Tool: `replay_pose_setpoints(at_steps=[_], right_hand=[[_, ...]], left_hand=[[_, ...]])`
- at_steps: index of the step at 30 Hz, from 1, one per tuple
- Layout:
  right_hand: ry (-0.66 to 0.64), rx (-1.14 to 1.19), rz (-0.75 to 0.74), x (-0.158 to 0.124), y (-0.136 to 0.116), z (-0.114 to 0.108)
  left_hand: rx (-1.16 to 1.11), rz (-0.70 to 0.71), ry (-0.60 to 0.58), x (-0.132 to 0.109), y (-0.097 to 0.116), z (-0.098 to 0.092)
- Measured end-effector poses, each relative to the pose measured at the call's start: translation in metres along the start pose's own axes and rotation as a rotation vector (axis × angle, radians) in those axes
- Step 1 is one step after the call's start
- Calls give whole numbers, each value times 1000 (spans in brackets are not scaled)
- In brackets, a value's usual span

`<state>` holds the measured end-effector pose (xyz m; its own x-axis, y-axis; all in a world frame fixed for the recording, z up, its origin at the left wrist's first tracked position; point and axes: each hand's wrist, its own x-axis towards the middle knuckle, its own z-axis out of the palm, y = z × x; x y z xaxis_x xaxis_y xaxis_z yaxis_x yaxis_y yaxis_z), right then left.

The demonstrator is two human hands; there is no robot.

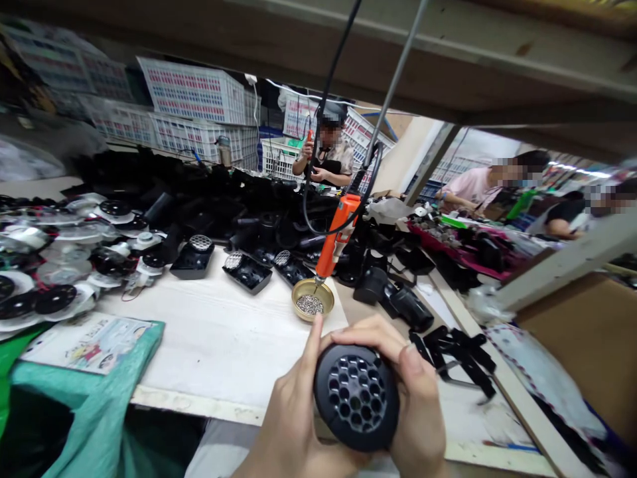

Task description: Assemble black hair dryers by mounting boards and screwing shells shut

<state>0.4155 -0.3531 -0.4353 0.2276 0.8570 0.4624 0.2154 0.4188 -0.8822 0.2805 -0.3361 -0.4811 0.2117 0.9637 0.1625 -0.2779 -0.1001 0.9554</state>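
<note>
Both my hands hold a round black plastic housing [356, 396] with a honeycomb grille facing me, low in the middle of the view. My left hand [291, 418] wraps its left side, thumb pointing up beside it. My right hand [415, 405] curls over its top and right side. Just beyond them a small brass bowl of screws [312, 300] sits on the white bench top [213, 332]. An orange electric screwdriver [337, 236] hangs on a cable with its tip over the bowl.
Black grille parts [247, 271] and black housings [403, 302] crowd the bench behind. White and black discs [64, 265] pile at the left. A green bag [94, 411] hangs at the front left edge. White crates [194, 93] are stacked at the back. Other people work beyond.
</note>
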Motion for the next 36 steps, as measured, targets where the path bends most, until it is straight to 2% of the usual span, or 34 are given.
replay_pose_setpoints(at_steps=[2,7,9,14,20,22,26,28,30,33,36], right_hand=[[-29,39,18,2,-4,2],[32,141,27,0,-5,7],[39,137,44,0,-3,8],[23,129,153,3,1,10],[35,170,140,9,0,13],[58,179,156,9,1,15],[115,153,229,5,8,18],[115,115,243,3,9,17],[112,113,239,2,8,17],[114,168,225,5,3,19],[130,189,233,9,1,23]], left_hand=[[-41,32,30,-4,1,5],[-37,108,46,-6,9,7],[-14,77,32,-4,11,4],[-1,-103,31,0,10,2],[-7,-41,55,-1,12,6],[86,-14,3,0,9,1],[312,94,-229,5,1,-15],[377,139,-309,7,-1,-21],[439,191,-334,8,-1,-22],[487,260,-305,6,1,-21],[445,242,-266,6,0,-19]])
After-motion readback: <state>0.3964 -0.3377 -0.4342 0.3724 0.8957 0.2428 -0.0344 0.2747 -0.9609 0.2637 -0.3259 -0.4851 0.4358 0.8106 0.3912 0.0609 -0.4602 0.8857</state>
